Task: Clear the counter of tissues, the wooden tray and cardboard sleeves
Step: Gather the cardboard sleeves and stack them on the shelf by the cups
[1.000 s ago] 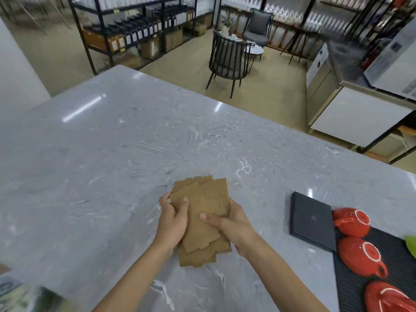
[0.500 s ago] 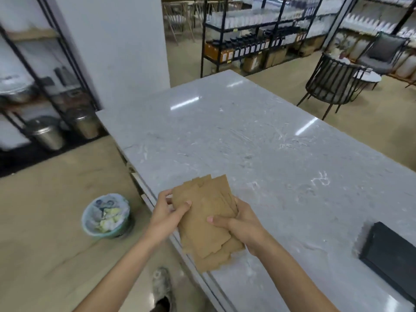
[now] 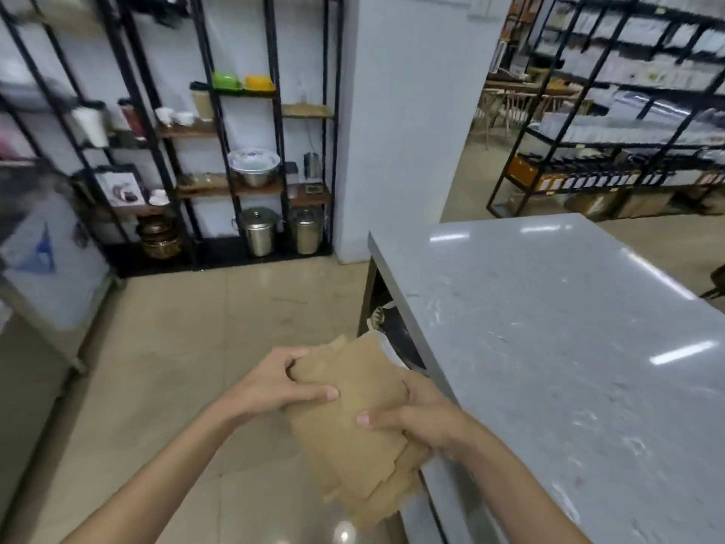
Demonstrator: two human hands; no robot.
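Both forearms reached forward and inward, left hand (image 3: 274, 382) and right hand (image 3: 421, 420) meeting over the beige tiled floor (image 3: 176, 367), just off the near-left edge of the grey marble-patterned table (image 3: 569, 347); open floor to the left, black metal shelving (image 3: 235, 151) well beyond; held the stack of flat brown cardboard sleeves (image 3: 353, 426) tilted between both hands; left fingers (image 3: 321, 394) curled over its upper left edge, thumb pressed on top; right fingers hidden beneath, thumb flat on the face, clamping it.
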